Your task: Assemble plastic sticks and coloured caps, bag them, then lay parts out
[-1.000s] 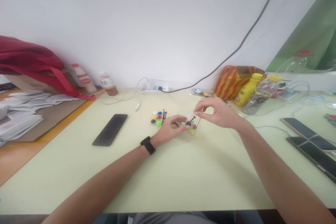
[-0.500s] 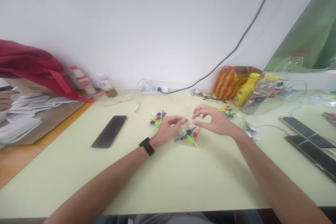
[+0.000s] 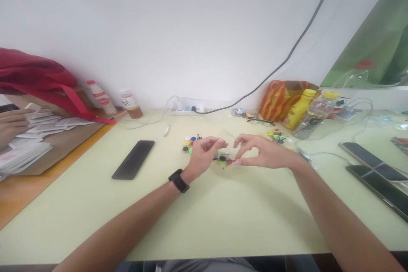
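Observation:
Close above the table, between both hands, is a small clear plastic bag point(image 3: 224, 162) with colourful plastic parts in it, black, red, green and yellow among them. My left hand point(image 3: 205, 153), with a black watch point(image 3: 179, 180) on its wrist, pinches the bag's left side between thumb and fingers. On the other side my right hand point(image 3: 259, 151) is curled, its thumb and index finger pinched together at the bag's right edge. The bag's film is hard to make out. Partly behind my left hand lies a group of coloured round pieces point(image 3: 186, 143).
A black phone point(image 3: 133, 160) lies on the left, and two more phones point(image 3: 376, 161) on the right. Bottles point(image 3: 315, 114), a striped bag point(image 3: 277, 100), glasses point(image 3: 260, 121) and a power strip point(image 3: 186, 108) line the wall. At far left, another person's hand point(image 3: 12, 124) is over stacked papers.
The plastic bag with its parts has tipped and risen slightly towards my fingers. My right hand has come down a little, and the other person's hand has moved right over the papers.

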{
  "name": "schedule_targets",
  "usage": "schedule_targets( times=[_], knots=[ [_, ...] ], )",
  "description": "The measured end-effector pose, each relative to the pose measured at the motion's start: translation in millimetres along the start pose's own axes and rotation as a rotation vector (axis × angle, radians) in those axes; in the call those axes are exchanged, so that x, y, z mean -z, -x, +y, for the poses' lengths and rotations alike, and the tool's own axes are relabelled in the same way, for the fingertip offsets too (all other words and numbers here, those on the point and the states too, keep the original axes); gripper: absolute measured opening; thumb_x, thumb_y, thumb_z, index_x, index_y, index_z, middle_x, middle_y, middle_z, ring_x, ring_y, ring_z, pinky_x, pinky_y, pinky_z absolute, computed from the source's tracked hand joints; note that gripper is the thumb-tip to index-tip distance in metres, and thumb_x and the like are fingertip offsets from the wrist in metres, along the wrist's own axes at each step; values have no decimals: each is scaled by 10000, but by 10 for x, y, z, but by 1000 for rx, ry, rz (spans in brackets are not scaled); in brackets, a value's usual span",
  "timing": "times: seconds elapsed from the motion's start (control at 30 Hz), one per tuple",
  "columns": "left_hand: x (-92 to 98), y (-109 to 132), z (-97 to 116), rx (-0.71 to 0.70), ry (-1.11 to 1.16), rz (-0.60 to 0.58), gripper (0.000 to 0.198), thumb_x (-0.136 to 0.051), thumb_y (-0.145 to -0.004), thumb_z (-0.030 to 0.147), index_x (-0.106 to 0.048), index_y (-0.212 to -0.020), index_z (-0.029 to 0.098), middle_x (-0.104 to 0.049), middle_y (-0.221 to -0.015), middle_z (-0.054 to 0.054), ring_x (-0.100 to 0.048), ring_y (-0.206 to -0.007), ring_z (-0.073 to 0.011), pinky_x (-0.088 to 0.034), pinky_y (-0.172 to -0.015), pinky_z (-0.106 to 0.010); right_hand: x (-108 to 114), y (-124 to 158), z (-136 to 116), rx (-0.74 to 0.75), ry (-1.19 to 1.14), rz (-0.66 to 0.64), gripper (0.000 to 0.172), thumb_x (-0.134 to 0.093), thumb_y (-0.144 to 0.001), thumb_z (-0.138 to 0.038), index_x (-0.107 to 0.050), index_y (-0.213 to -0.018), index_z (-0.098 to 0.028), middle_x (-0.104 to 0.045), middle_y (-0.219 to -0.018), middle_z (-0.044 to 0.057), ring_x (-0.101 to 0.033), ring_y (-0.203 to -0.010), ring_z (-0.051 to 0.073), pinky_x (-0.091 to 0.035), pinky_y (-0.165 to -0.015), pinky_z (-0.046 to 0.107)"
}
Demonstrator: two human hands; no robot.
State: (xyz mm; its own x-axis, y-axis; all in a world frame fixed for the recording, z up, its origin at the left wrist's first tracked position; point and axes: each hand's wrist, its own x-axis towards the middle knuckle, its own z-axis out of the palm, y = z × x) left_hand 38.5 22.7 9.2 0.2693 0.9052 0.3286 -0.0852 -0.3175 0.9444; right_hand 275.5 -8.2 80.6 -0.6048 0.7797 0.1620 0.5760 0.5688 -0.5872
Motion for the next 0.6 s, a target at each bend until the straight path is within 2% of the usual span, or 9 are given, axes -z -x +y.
schedule_targets(
  times=[0.07,0.2,0.27,0.47,0.6],
  knots=[
    [-3,-7,-4,-10,29,8,306,-729,-941,450,-784,-980,152,-814,-1008,-122,-779,-982,-272,-606,-943,-406,15,-4,-11,-1,-30,35,172,-716,-922,-445,-833,-921,-320,-711,-1160,39,-691,-931,215,-543,-786,337],
    [44,-40,-51,7,45,-7,341,-747,-920,468,-757,-1065,159,-790,-1112,-129,-746,-1080,-276,-597,-975,-424,-22,-23,35,-16,-200,249,186,-697,-936,-406,-791,-905,-249,-758,-989,54,-709,-876,223,-576,-816,360],
    [92,-52,-94,49,-7,-54,377,-798,-871,468,-751,-1082,159,-774,-1148,-136,-730,-1103,-280,-594,-967,-422,-80,-25,101,-23,-246,346,190,-705,-931,-406,-781,-915,-233,-766,-971,65,-716,-889,237,-589,-830,376],
    [167,-37,-251,166,-94,-280,411,-882,-785,428,-748,-1058,152,-781,-1039,-116,-743,-940,-227,-593,-919,-380,-303,-25,332,-67,-403,620,247,-778,-866,-462,-764,-948,-230,-762,-900,62,-714,-813,230,-620,-772,395],
    [155,-31,-326,159,-106,-297,397,-889,-775,417,-762,-1037,147,-787,-1035,-120,-739,-931,-217,-592,-920,-368,-398,-43,375,-88,-524,718,278,-829,-812,-477,-760,-937,-239,-751,-884,51,-703,-800,221,-621,-747,387]
  ],
)
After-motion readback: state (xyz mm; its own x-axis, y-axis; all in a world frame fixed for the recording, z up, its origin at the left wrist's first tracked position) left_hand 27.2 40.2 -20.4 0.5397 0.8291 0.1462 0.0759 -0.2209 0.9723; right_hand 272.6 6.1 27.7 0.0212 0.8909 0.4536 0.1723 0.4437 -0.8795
